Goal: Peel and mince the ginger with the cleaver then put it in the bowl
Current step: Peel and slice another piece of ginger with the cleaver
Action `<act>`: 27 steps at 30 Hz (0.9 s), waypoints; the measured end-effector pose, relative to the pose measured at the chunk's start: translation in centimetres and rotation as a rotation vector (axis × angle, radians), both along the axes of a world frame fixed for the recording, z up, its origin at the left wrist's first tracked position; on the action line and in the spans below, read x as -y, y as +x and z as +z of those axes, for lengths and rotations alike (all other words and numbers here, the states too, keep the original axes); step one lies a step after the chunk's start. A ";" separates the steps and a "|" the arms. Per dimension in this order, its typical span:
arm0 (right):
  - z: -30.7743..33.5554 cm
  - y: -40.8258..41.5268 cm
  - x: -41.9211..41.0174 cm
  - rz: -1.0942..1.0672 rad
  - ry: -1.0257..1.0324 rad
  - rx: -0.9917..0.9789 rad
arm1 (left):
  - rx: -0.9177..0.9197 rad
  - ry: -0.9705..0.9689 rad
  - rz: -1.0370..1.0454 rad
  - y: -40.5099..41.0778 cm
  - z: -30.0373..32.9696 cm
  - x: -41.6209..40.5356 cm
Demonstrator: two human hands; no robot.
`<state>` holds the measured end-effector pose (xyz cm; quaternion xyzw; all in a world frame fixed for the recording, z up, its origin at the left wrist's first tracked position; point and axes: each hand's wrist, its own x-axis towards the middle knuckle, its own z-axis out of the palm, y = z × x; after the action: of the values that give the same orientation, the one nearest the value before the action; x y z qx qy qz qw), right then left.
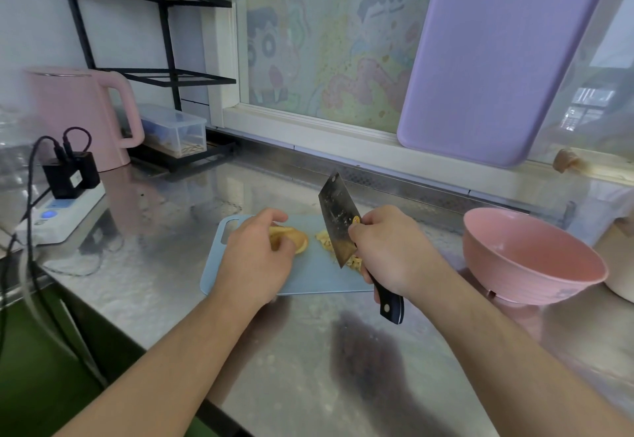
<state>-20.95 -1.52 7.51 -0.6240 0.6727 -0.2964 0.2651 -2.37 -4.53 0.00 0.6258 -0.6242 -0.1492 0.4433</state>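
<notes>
A pale blue cutting board [308,278] lies on the steel counter. My left hand [255,254] presses a yellow piece of ginger [295,238] down on the board's left half. My right hand [391,251] grips the cleaver [338,222] by its dark handle, blade raised and tilted, its edge over a small pile of cut ginger bits [324,241] in the middle of the board. More bits lie under the blade's lower corner. An empty pink bowl [528,254] stands to the right of the board.
A pink kettle [79,114] and a power strip [61,213] with plugged chargers stand at the left. A clear plastic box [175,129] sits under a black rack. A purple board [497,55] leans on the window behind.
</notes>
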 end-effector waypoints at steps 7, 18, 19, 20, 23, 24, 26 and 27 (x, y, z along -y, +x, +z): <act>-0.2 0.5 -0.2 0.029 -0.005 0.033 | 0.059 0.100 0.115 0.5 -0.3 0.7; -1.3 0.7 0.0 0.055 -0.017 0.027 | 0.184 0.112 0.020 0.8 -0.9 1.1; -1.3 0.7 0.0 0.056 -0.015 0.015 | 0.176 0.104 0.025 0.8 -0.9 1.0; -1.4 0.8 0.0 0.056 -0.012 -0.001 | 0.173 0.093 0.024 0.7 -0.9 0.9; -1.7 0.9 0.0 0.055 -0.004 -0.036 | 0.180 0.074 0.003 0.6 -0.7 0.5; -1.8 1.0 0.0 0.057 0.000 -0.040 | 0.181 0.071 -0.002 0.6 -0.6 0.4; -2.0 1.2 -0.1 0.073 -0.001 -0.063 | 0.184 0.065 -0.011 0.6 -0.6 0.4; -2.1 1.3 -0.1 0.080 -0.009 -0.082 | 0.188 0.068 -0.019 0.7 -0.5 0.4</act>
<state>-19.66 -1.47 5.39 -0.6633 0.6560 -0.2630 0.2462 -1.68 -4.89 -0.54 0.6458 -0.6635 -0.1149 0.3599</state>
